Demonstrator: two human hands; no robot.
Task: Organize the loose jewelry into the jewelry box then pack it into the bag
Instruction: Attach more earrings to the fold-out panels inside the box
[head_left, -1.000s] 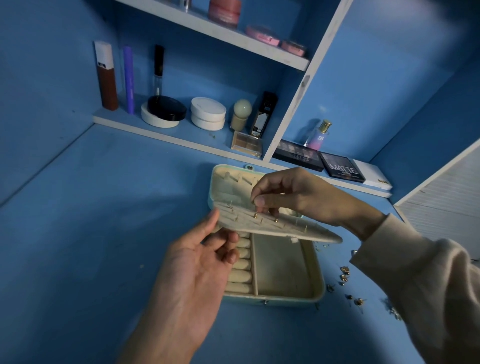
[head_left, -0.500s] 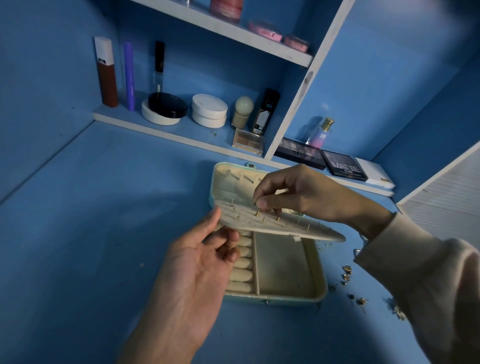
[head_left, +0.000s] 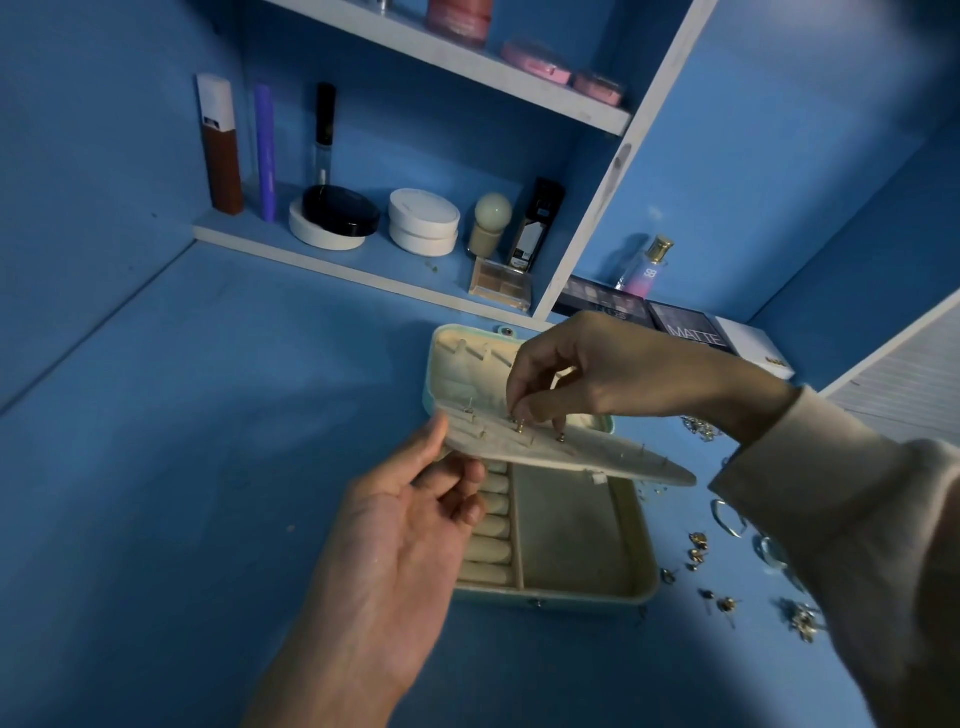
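Hands (head_left: 400, 551) (head_left: 613, 371) on jewelry box (head_left: 648, 577) flap (head_left: 571, 456) w/ prob. earrings (head_left: 560, 438)

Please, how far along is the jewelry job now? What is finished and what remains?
Done: the jewelry box lies open, and a few studs already sit in its earring panel. In hand: the left hand holds that panel up while the right hand pinches one more stud on it. Left: loose jewelry lies beside the box; no bag is in view.

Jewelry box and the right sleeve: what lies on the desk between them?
In the head view, loose jewelry lies scattered there: small gold earrings and a clear hoop, on the blue desk.
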